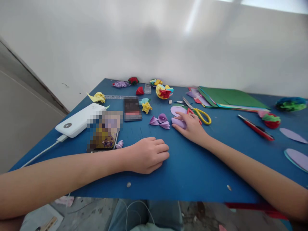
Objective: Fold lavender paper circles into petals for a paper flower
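My left hand (147, 154) rests on the blue table (192, 166) near the front, its fingers curled in a loose fist with nothing visible in them. My right hand (190, 125) lies further back, fingers pressing a folded purple paper piece (178, 122) against the table. Just left of it sit folded purple paper petals (160, 121). A purple paper cut-out (177, 110) and yellow-handled scissors (201, 114) lie right behind my right hand.
A phone (104, 133) and a white power bank (80, 120) with its cable lie at the left. Paper flowers (164, 91) stand at the back, coloured paper sheets (228, 98) and a red cutter (256, 127) at the right, purple ovals (298, 157) at the right edge.
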### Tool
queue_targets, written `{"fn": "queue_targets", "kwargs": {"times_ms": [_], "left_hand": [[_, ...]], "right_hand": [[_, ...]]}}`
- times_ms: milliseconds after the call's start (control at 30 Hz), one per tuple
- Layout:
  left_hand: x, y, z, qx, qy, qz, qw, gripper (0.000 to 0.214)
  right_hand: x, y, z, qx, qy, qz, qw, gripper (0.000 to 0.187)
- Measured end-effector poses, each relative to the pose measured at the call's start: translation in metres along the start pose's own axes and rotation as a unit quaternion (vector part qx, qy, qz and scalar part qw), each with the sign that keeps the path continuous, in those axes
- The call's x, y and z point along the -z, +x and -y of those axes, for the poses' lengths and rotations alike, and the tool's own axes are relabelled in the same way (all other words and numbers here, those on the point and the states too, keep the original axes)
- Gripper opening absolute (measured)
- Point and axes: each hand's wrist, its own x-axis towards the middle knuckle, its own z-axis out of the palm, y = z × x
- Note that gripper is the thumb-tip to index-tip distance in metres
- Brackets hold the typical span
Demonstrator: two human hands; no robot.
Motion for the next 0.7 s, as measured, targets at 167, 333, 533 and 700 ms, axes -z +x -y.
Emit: {"fn": "queue_targets", "kwargs": {"times_ms": [167, 333, 533, 700], "left_hand": [[-0.004, -0.003, 0.0, 0.084, 0.03, -0.069, 0.994, 0.026], [-0.009, -0.003, 0.003, 0.179, 0.065, -0.129, 0.973, 0.035], [-0.011, -0.005, 0.006, 0.13, 0.114, -0.134, 0.976, 0.019], [-0.009, -0.006, 0.005, 0.145, 0.154, -0.113, 0.971, 0.019]], "right_hand": [[0.012, -0.01, 0.018, 0.047, 0.006, -0.079, 0.996, 0.036], [0.022, -0.03, 0.047, 0.171, 0.048, -0.053, 0.983, 0.045], [0.024, -0.034, 0.056, 0.282, 0.072, -0.017, 0.957, 0.048], [0.029, -0.03, 0.05, 0.326, 0.049, -0.011, 0.944, 0.063]]}}
